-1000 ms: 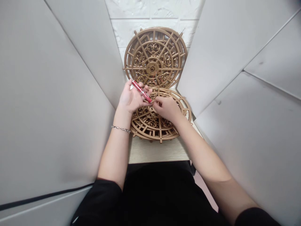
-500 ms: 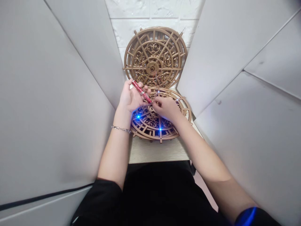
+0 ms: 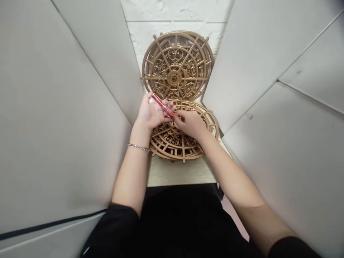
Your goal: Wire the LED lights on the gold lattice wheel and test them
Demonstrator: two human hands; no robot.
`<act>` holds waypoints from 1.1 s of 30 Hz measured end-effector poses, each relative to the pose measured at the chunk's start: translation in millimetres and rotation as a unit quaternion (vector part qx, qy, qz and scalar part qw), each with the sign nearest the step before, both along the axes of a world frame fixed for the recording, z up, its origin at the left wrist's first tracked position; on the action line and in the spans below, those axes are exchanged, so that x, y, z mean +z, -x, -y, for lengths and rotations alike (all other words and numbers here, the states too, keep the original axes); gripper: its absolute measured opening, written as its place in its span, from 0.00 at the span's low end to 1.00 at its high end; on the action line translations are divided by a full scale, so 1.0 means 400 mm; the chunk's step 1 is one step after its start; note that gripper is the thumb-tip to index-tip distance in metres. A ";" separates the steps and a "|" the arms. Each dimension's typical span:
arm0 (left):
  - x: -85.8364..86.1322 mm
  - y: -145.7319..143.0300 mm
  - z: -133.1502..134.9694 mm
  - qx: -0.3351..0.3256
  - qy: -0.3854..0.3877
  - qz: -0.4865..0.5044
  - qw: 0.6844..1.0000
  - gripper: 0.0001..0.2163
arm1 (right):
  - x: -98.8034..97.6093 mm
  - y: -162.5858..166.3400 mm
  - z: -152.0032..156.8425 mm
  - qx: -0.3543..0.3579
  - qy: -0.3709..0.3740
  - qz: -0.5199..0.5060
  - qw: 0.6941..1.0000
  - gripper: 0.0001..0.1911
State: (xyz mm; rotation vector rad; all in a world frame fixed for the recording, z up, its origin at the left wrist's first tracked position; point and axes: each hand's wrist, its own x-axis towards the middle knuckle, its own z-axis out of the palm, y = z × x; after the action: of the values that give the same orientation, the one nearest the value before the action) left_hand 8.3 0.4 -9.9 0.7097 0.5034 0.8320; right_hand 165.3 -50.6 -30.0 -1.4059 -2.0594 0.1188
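My left hand (image 3: 150, 115), palm up, holds two red batteries (image 3: 158, 100) that appear to lie end to end, with a silver band between them. Their lower end slants toward my right hand (image 3: 191, 123). That hand is closed in a pinch right at this end, and what sits between its fingertips is too small to make out. Beneath both hands lies a round gold openwork frame (image 3: 184, 156) with rings, spokes and scrollwork, stacked on others like it. No lights glow on it now.
Behind it, more gold round frames (image 3: 176, 40) lean against a white brick-patterned wall (image 3: 188, 10), thin wires near their centre. A pale wooden tabletop (image 3: 180, 175) supports the stack. Grey-white panels (image 3: 94, 46) stand close on the left, and more panels (image 3: 249, 53) close on the right.
The blue lights on the lower frame have gone out. My left hand and the batteries have shifted slightly right; my right hand stays in nearly the same place.
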 end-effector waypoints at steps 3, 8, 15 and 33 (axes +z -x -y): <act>0.000 0.001 -0.001 -0.012 -0.005 0.004 1.000 0.23 | 0.000 0.001 0.000 -0.005 0.006 0.004 1.000 0.13; 0.004 0.000 0.002 0.001 -0.017 0.011 1.000 0.22 | -0.005 0.001 -0.003 -0.016 0.007 0.014 1.000 0.13; 0.001 0.001 0.001 0.009 -0.024 0.000 1.000 0.22 | -0.005 -0.003 -0.003 -0.019 -0.007 -0.003 1.000 0.13; 0.003 -0.006 0.003 0.026 -0.060 -0.066 0.996 0.21 | -0.001 0.001 -0.002 -0.014 0.010 -0.004 1.000 0.12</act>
State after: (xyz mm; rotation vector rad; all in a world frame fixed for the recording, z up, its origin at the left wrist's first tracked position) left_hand 10.7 -0.8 -8.8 0.8691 0.5950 0.8725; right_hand 165.0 -49.7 -30.6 -1.4430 -2.0369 0.1347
